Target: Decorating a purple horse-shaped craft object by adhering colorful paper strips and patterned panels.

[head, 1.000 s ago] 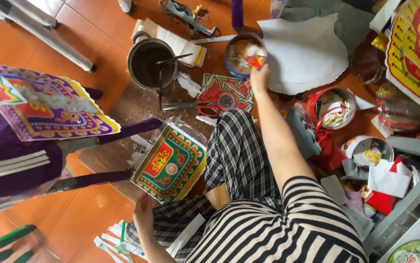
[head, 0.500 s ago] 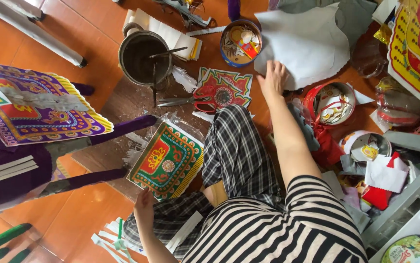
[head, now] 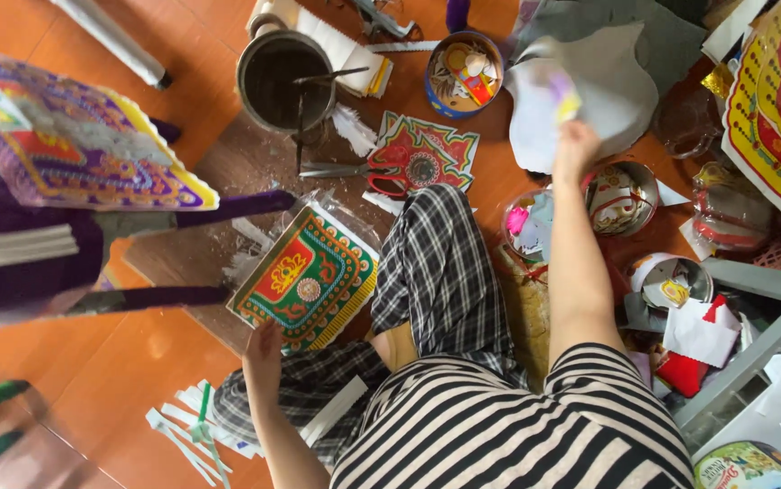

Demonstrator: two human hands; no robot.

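Over the cluttered floor, right hand (head: 575,143) stretches out gripping paper scraps (head: 560,95); left hand (head: 263,353) grips a patterned panel (head: 307,277).

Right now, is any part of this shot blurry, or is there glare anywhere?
Head view: the right hand and the small paper pieces it holds are motion-smeared; the left hand and the green patterned panel are sharp; soft daylight, with a pale sheen on the orange floor; the edges bow slightly from the wide lens.
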